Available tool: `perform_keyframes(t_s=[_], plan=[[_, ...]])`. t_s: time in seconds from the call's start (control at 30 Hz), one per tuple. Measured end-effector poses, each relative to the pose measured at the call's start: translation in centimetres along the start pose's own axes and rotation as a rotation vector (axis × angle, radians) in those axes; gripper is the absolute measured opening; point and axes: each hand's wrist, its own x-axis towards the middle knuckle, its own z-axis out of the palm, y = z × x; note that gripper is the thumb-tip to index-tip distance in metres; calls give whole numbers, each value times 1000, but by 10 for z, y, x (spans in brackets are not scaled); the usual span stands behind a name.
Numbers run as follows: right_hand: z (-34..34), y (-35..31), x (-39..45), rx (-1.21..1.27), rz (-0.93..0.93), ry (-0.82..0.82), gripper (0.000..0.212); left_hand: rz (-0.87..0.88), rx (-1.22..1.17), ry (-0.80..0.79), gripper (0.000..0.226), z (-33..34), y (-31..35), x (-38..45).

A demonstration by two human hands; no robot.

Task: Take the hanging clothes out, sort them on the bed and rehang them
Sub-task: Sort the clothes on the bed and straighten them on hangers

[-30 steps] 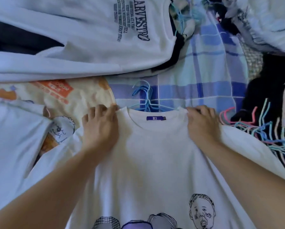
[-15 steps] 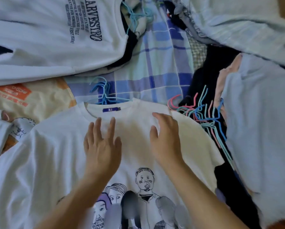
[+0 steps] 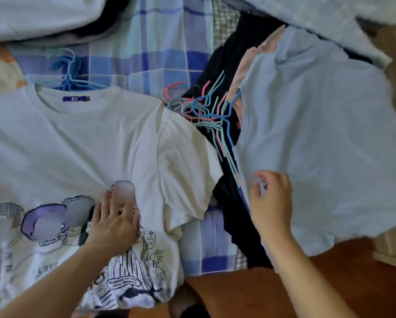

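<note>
The white printed T-shirt [image 3: 82, 143] is pressed flat by the left hand [image 3: 113, 222]; at three o'clock, the pale blue T-shirt [image 3: 318, 134] is reached by the right hand [image 3: 271, 203], fingers loose. Rehanging is not yet begun.

Printed faces [image 3: 77, 213] blurred (white shirt)

I count two hands of mine: my left hand [image 3: 113, 222] and my right hand [image 3: 271, 203]. One white printed T-shirt [image 3: 89, 143] lies in front of me, and one light blue T-shirt [image 3: 318, 134] lies to its right. There are two bunches of hangers: a blue bunch [image 3: 72, 74] above the white collar and a mixed pink, teal and blue bunch [image 3: 206, 113]; the single hangers overlap too much to count. One checked sheet [image 3: 151, 53] lies beneath.
</note>
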Motion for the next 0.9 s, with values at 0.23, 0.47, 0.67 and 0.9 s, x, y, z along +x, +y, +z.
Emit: perform_keyframes(t_s=[0.23,0.47,0.67,0.9], plan=[[50,-14,64,-168,-185,-74,27,-84,101,-109,65,-14,11,6],[30,-4,69,109,-30,-191,28,-126,196,-305,57,-22,10,22],[-80,23,43,264,53,-92,9,-191,126,-382,48,-39,12,23],[-259,37,14,84,150,146,15,-73,-355,-175,48,-98,67,-97]])
